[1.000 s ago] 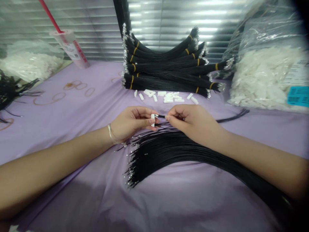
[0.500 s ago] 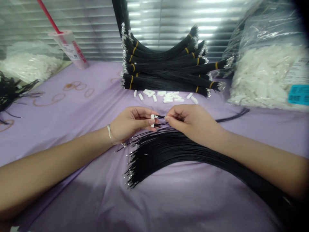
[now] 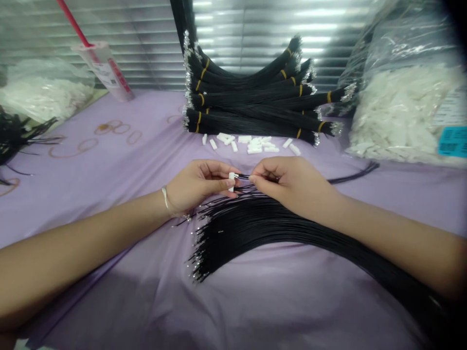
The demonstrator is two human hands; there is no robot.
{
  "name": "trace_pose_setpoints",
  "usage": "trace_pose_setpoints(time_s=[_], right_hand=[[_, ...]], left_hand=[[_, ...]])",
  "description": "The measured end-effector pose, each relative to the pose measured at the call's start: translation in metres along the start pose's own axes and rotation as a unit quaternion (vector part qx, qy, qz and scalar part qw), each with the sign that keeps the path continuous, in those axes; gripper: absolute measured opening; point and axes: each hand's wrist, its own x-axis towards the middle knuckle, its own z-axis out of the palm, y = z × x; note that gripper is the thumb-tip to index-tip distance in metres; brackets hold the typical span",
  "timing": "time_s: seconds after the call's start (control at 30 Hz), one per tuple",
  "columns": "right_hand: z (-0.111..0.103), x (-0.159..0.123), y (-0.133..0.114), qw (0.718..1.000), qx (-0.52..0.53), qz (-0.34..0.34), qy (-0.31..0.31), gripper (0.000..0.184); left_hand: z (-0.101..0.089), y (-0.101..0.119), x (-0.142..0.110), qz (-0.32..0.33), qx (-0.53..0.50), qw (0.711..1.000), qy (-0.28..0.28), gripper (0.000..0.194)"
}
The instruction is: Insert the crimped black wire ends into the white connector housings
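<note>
The left hand (image 3: 199, 182) pinches a white connector housing (image 3: 231, 181) between thumb and fingertips. Just beside it, the right hand (image 3: 292, 182) grips a black wire (image 3: 242, 177) in narrowly closed fingers at the housing's end, above a fanned wire bundle (image 3: 255, 233). The blue label (image 3: 453, 141) on the plastic bag (image 3: 397, 112) is too blurred to read. The hands match the earlier frame; only the view has shifted slightly.

Readable text: none, all print is too small or blurred
Cup label (image 3: 109, 73): red and white print on the plastic cup (image 3: 95, 57) left of the black wire bundles (image 3: 248, 99), illegible
Blue sticker (image 3: 453, 142): on the plastic bag (image 3: 397, 112) right of the bundles, illegible
White label (image 3: 450, 109): above the sticker, illegible
</note>
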Motion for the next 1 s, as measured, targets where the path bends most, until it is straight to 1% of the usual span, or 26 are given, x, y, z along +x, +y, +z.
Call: trace_pose_setpoints(time_s=[0.1,0.2,0.5,0.63,0.8,0.9,1.0], right_hand=[[0.001,0.000,0.001,1.000,0.008,0.006,-0.003,0.016],[0.001,0.000,0.001,1.000,0.011,0.007,-0.013,0.017],[0.006,0.000,0.003,1.000,-0.010,0.004,-0.022,0.017],[0.010,0.001,0.004,0.999,0.014,0.008,-0.035,0.018],[0.011,0.000,0.004,0.997,0.052,0.026,-0.045,0.017],[0.012,0.000,0.006,0.996,0.076,0.037,-0.040,0.017],[0.015,0.000,0.008,0.995,0.079,0.038,-0.041,0.018]], left_hand=[[-0.001,-0.002,0.000,0.008,0.011,1.000,0.000,0.021],[-0.001,-0.003,0.000,0.002,0.018,1.000,0.001,0.024],[0.001,-0.003,-0.001,-0.001,0.020,1.000,0.001,0.022],[0.003,0.000,-0.002,-0.012,0.025,1.000,-0.009,0.021],[0.003,0.000,-0.002,-0.009,0.024,1.000,-0.009,0.020],[0.003,-0.002,-0.001,-0.017,0.018,1.000,-0.013,0.022],[0.002,-0.002,0.000,-0.024,-0.009,1.000,-0.002,0.025]])
